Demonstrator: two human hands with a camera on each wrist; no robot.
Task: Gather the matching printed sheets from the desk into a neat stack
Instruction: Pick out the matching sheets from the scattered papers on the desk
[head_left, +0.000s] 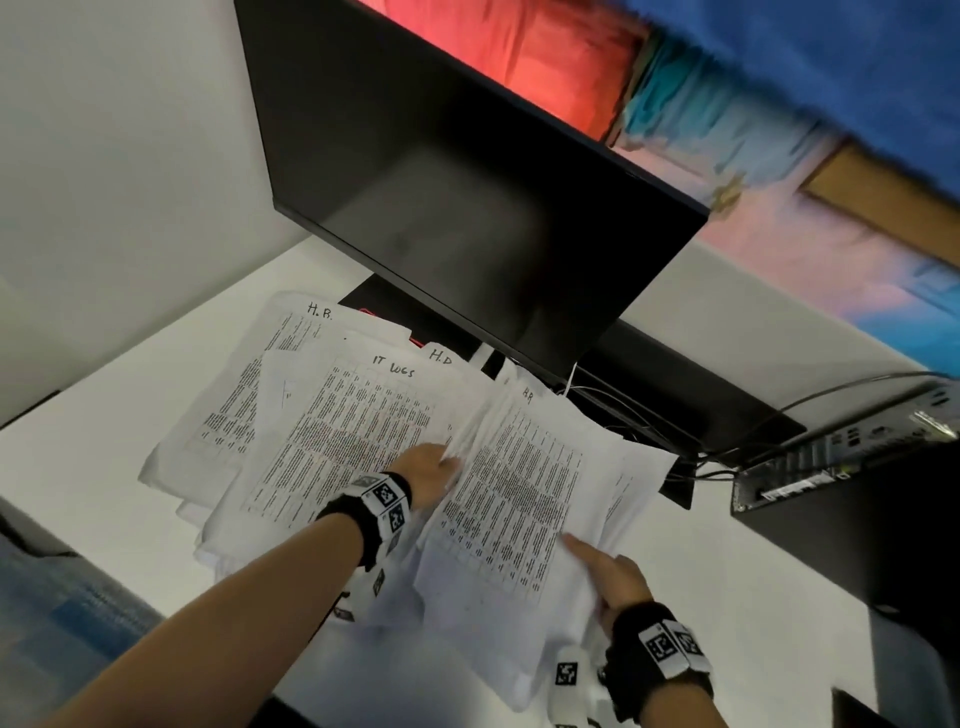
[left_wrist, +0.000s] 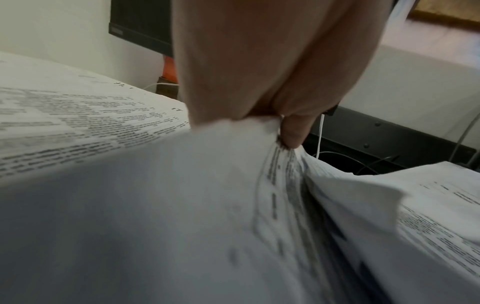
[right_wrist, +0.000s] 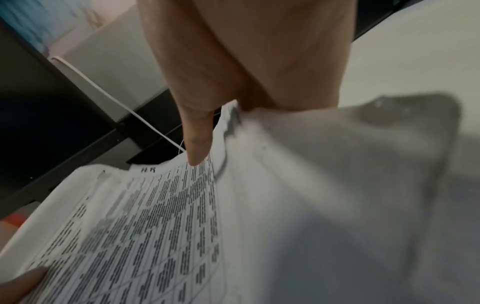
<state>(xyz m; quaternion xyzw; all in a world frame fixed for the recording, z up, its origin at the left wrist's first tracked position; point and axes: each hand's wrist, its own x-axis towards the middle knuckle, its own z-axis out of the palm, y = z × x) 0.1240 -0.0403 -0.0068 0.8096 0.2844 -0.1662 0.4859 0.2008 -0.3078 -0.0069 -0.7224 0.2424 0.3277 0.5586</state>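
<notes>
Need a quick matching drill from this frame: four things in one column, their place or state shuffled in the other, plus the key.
Things:
1. black computer monitor
2. white printed sheet handwritten "IT LOGS"
3. left hand
4. right hand

Place or state:
A. holds the near right edge of the lifted paper bundle
B. lies flat on the white desk, left of the bundle
C. dark screen, behind the papers
D. grips the bundle's left edge

Pairs: 1-C, 2-B, 3-D, 4-A
</notes>
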